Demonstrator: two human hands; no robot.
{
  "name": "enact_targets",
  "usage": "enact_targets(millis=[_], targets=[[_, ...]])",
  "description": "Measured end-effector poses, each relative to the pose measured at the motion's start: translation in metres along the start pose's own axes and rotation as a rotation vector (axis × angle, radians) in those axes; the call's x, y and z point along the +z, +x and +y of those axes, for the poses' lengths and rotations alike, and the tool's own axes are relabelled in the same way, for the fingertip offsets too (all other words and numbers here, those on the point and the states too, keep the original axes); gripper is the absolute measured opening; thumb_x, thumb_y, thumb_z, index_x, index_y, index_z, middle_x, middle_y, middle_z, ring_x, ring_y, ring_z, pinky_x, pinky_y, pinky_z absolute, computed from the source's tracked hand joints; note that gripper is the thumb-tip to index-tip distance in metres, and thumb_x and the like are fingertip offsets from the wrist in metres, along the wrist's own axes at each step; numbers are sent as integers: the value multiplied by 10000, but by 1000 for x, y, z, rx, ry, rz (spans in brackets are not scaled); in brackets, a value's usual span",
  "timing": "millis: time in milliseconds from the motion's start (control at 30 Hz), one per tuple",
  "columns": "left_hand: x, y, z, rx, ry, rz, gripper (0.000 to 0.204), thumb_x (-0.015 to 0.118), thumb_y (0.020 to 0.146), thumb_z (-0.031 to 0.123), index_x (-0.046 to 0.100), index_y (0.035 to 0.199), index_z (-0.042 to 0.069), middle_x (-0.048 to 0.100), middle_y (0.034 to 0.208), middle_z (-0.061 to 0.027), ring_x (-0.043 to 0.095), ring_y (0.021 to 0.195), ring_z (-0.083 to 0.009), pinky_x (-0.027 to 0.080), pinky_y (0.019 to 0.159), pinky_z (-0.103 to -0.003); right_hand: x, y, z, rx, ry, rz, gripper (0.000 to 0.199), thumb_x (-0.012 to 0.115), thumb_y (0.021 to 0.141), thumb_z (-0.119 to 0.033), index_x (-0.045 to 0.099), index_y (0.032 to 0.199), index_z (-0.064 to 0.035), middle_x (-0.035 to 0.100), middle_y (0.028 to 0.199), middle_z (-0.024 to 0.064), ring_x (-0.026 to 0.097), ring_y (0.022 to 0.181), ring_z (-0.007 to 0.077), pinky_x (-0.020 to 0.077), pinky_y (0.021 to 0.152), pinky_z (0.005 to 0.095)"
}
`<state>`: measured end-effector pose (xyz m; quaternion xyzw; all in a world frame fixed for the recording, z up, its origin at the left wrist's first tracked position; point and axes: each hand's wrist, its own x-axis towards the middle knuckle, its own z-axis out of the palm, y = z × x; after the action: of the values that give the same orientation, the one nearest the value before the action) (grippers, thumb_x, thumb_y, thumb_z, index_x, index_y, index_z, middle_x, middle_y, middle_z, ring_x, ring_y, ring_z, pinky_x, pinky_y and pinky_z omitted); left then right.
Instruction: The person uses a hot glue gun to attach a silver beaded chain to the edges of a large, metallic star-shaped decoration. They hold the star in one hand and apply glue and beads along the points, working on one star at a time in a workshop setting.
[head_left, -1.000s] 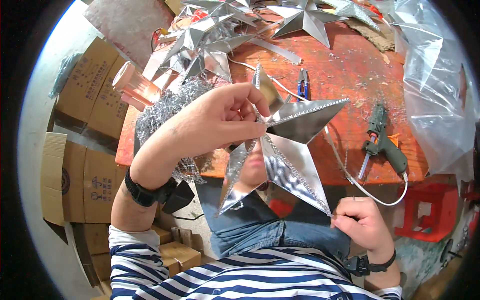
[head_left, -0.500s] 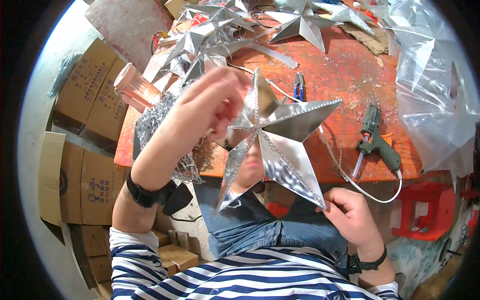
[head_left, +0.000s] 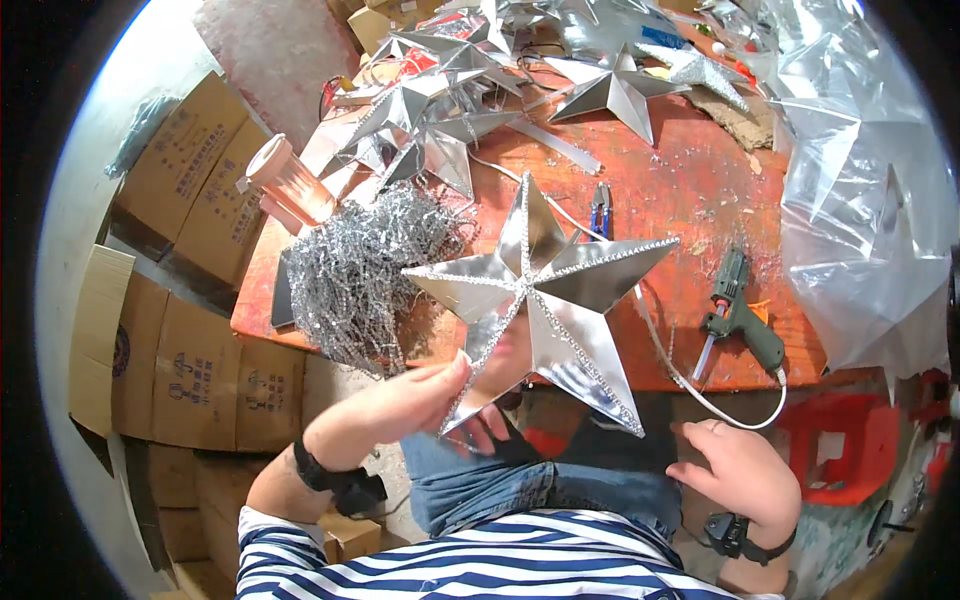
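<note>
- A cluttered craft workspace seen from above: a worn red-orange worktable (head_left: 690, 190) with cardboard boxes (head_left: 190, 360) stacked along the person's left.
- A silver five-pointed foil star (head_left: 545, 295), its ridges edged with beaded trim, is held up over the near edge of the table, above the person's lap.
- The left hand (head_left: 425, 400) grasps the star by its lower-left point, thumb on the front and fingers curled behind; it is the only hand touching it.
- The star rises up and to the right from that hand, its longest line running from the gripped point toward the upper-right point.
- The right hand (head_left: 740, 475) is released, open and relaxed, just below and to the right of the star's lower-right point, holding nothing.
- Beyond the left hand lies a heap of silver tinsel trim (head_left: 365, 265), with a copper-coloured spool (head_left: 290, 180) further off.
- Beyond the right hand a green glue gun (head_left: 740, 315) lies on the table, its white cord (head_left: 690, 385) looping over the edge.
- Blue-handled pliers (head_left: 600, 205) lie behind the star.
- Further away are more finished silver stars (head_left: 610, 85) and, to the right, clear plastic bags (head_left: 865, 230).
</note>
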<state>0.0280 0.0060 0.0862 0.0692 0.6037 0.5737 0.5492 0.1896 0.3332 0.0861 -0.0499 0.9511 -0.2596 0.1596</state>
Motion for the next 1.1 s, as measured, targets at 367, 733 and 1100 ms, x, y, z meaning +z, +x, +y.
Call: enact_targets(millis=[367,733,1100], targets=[[-1,6,-25,177,-216,-120,411,359,992,445,461,1126,70,615,934,-75,566,687,-110,423,531,-221,9,-1,4,23,-13,18,395,646,814,-373,531,858,3,561,779,184,573,754,366,460,661,429],[15,10,-27,202,36,-39,505,551,935,374,357,1283,64,611,939,-82,571,663,-93,427,549,-209,5,-2,3,26,-121,12,306,641,815,-319,646,922,-33,601,728,161,616,722,330,497,637,407],[34,-1,-20,80,2,-85,401,566,932,341,460,1146,18,634,898,-84,555,643,-77,461,571,-208,-23,10,-53,-503,58,628,288,772,602,-155,733,887,-128,479,696,-11,456,511,154,373,432,297]])
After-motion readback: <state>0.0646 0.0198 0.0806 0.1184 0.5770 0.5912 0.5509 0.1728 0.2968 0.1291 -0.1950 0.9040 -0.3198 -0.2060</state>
